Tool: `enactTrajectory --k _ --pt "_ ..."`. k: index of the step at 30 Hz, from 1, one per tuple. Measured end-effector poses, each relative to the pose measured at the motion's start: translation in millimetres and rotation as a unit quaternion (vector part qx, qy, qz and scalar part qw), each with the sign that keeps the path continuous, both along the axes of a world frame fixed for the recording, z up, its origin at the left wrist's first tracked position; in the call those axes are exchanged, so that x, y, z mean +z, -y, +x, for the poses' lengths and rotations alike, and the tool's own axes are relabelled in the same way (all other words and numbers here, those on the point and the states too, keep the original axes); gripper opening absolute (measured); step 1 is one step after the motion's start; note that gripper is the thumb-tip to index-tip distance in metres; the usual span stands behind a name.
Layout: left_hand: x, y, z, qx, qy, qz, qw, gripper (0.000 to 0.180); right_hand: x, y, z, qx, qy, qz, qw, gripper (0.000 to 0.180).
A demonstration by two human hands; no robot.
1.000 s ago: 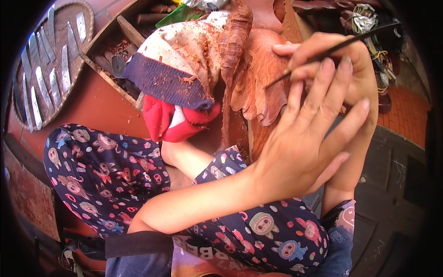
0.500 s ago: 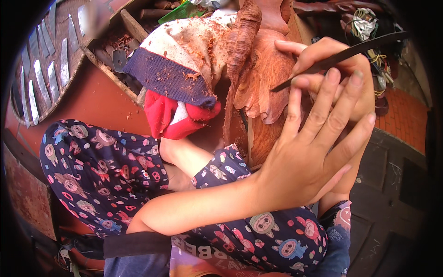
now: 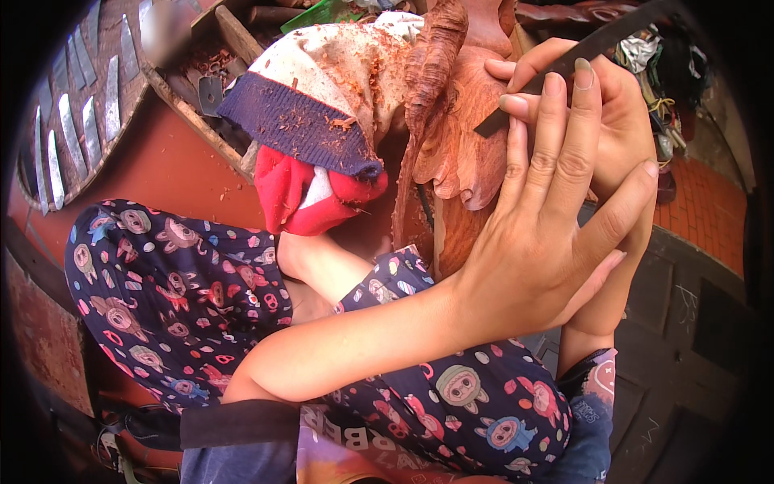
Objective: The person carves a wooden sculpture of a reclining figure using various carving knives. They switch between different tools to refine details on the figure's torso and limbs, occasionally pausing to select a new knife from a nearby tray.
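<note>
My right hand (image 3: 625,121) is closed around a dark, flat blade-like strip (image 3: 621,36). One end of the strip points down-left, close over a reddish carved wood piece (image 3: 463,153) with wavy, lobed edges; whether it touches the wood I cannot tell. My left hand (image 3: 524,250) lies back up across the right one, fingers stretched out. Two of its fingertips rest at or just over the strip, and its palm is hidden. Left of the carving's smooth part rises a rough, ridged wooden part (image 3: 435,60).
A shavings-strewn cloth with a navy ribbed band (image 3: 298,129) and a red cloth (image 3: 314,198) lie left of the carving. Several metal blades (image 3: 71,133) sit on a rounded board at far left, near a wooden tray (image 3: 197,121). Wrapped bundles (image 3: 641,52) lie far right.
Both hands have shifted slightly upward. The dark strip has turned, showing a broader face, and its lower end has moved up over the carving.
</note>
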State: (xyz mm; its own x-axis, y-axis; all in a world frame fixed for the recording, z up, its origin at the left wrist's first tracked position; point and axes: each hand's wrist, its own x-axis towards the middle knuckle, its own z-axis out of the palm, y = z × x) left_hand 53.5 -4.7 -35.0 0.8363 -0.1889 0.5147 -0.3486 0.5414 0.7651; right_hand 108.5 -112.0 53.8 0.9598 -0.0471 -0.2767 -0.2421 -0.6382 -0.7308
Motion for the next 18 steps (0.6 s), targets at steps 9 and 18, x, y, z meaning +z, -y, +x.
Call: enactTrajectory --k 9,18 --pt "-3 2 4 0.009 0.0 -0.023 1.0 0.071 -4 -8 -5 -0.046 0.026 -0.078 0.996 0.009" --pt "-6 4 9 0.022 -0.003 -0.039 0.999 0.076 -4 -16 -4 -0.04 0.037 -0.084 0.995 0.006"
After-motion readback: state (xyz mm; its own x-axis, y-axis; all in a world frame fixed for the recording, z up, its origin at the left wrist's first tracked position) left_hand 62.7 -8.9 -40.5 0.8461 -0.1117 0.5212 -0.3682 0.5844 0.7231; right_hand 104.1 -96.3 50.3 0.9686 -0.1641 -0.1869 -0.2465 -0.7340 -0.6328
